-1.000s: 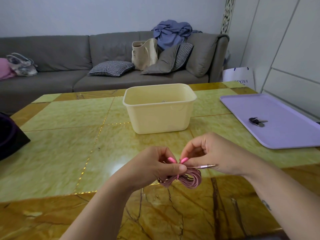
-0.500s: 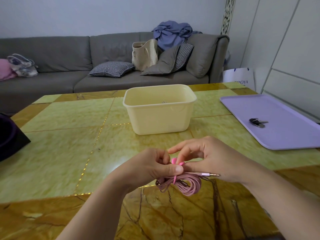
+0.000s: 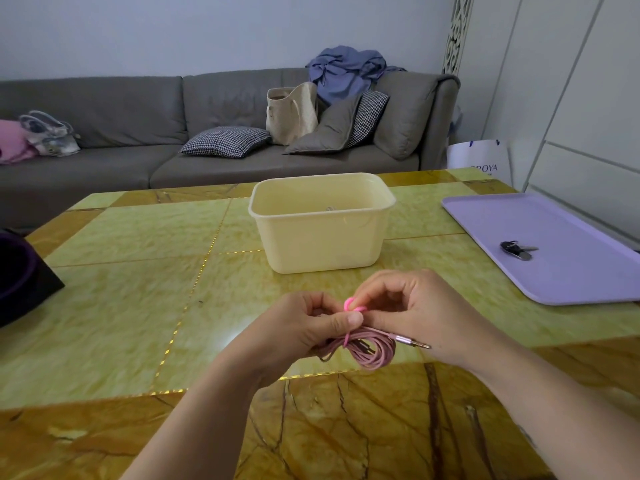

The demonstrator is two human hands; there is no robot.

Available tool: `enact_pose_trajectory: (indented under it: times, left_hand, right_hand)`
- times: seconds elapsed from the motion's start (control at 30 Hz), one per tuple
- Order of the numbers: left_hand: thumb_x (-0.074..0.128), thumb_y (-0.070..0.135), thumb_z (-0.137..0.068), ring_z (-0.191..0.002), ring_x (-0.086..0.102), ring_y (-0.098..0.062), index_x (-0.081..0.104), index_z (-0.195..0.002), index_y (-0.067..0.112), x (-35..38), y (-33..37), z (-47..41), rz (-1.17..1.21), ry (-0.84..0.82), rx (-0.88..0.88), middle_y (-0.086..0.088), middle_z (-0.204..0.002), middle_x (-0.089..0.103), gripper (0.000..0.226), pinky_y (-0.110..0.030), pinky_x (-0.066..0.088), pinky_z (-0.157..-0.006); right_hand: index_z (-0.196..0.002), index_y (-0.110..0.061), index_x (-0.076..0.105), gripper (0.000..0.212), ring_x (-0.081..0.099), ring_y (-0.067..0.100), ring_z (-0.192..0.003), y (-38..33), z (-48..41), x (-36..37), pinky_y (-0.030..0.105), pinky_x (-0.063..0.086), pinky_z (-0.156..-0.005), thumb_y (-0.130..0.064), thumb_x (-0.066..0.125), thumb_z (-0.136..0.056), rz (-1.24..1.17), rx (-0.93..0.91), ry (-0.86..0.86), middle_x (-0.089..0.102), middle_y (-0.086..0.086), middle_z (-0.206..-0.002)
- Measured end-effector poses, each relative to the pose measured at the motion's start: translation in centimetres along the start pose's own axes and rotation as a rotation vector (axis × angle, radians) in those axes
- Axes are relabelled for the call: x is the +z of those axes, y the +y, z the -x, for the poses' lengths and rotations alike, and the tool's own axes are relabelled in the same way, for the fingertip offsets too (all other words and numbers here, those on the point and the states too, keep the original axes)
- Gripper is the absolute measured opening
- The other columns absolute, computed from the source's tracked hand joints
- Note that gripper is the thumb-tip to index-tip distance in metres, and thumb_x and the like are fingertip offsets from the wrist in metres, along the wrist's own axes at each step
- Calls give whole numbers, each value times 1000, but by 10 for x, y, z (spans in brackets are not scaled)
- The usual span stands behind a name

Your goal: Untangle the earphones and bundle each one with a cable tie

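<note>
A coiled pink earphone cable (image 3: 372, 351) hangs just above the marble table (image 3: 121, 296), its metal jack plug (image 3: 412, 342) sticking out to the right. My left hand (image 3: 298, 327) grips the coil at its top, thumb pressed over it. A bright pink cable tie (image 3: 350, 308) loops round the coil, and my right hand (image 3: 412, 306) pinches its upper end between curled fingers. Both hands touch each other over the bundle.
A cream plastic tub (image 3: 322, 220) stands behind the hands at mid-table. A lilac tray (image 3: 571, 265) with a bunch of keys (image 3: 517, 249) lies at the right. A dark purple object (image 3: 20, 278) sits at the left edge. A grey sofa (image 3: 138, 133) is beyond.
Both hands have dropped slightly lower with the coil. The right fingers have curled in more tightly on the pink tie above the bundle.
</note>
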State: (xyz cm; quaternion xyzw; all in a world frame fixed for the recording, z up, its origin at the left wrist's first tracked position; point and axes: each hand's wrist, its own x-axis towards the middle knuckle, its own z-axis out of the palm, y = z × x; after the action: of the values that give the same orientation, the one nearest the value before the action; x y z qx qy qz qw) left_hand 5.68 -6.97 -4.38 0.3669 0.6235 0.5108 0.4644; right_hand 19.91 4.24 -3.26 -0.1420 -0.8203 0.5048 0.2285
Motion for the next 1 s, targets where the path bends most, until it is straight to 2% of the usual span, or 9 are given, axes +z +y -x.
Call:
enact_pose_trajectory:
  times: [0.1,0.2,0.27,0.4,0.57,0.73,0.8,0.9,1.0]
  left_hand:
    - [74,35,-55,-61,56,-8,61,-75,12,1,0,-2,144,-2,-53,-1,-69,61,33,-19,51,-61]
    - [68,37,-64,-64,59,-4,60,-87,12,4,0,-4,294,-31,-58,2,-72,64,35,-24,52,-69]
    - [67,37,-67,-70,63,-9,63,-97,10,8,0,-6,461,-18,-62,0,-79,66,40,-27,53,-74]
    - [70,32,-69,-74,66,-18,69,-95,8,16,-3,-9,783,22,-139,-9,-88,66,35,-32,59,-65]
    - [68,20,-73,-76,70,-18,75,-85,4,23,-6,-9,845,-2,-185,-13,-90,68,22,-31,60,-66]
    - [68,10,-73,-84,64,-17,72,-95,-1,22,-8,-12,856,58,-132,-14,-95,64,25,-29,59,-71]
    - [67,11,-72,-81,65,-15,73,-94,0,22,-8,-12,830,48,-115,-13,-93,66,25,-29,57,-75]
    - [67,12,-69,-69,66,-13,71,-98,2,22,-6,-12,802,52,-94,-10,-82,68,30,-28,57,-74]
    - [67,11,-68,-69,65,-12,65,-108,2,21,-6,-12,774,60,-70,-9,-81,67,41,-28,57,-71]
  right_hand:
    - [-81,-20,73,10,71,19,-78,1,-1,2,39,58,-76,-16,77,-73,-24,11,59,74,3,-82]
    - [-82,-20,73,9,71,21,-75,2,-3,2,43,58,-73,-15,77,-76,-4,30,140,74,3,-79]
    - [-81,-19,73,8,70,28,-73,3,-4,2,47,57,-72,-16,78,-75,-18,36,210,73,6,-76]
    - [-79,-16,73,8,69,20,-73,6,-5,-1,35,58,-73,-12,78,-74,-11,14,293,74,0,-76]
    - [-78,-13,74,8,70,13,-70,8,-6,-1,24,56,-70,-9,79,-73,40,-25,313,74,0,-76]
    - [-79,-16,73,9,67,7,-68,9,-4,-2,17,53,-67,-14,80,-73,159,-75,296,72,-4,-74]
    - [-78,-17,72,9,66,5,-68,9,-4,-2,14,51,-66,-14,79,-73,158,-78,295,72,-6,-74]
    - [-82,-19,66,14,65,6,-70,8,-4,-2,15,51,-66,-14,78,-75,141,-87,297,70,-3,-76]
    - [-95,-21,63,23,65,8,-74,9,-5,-1,20,53,-71,-14,76,-77,121,-70,292,69,-1,-80]
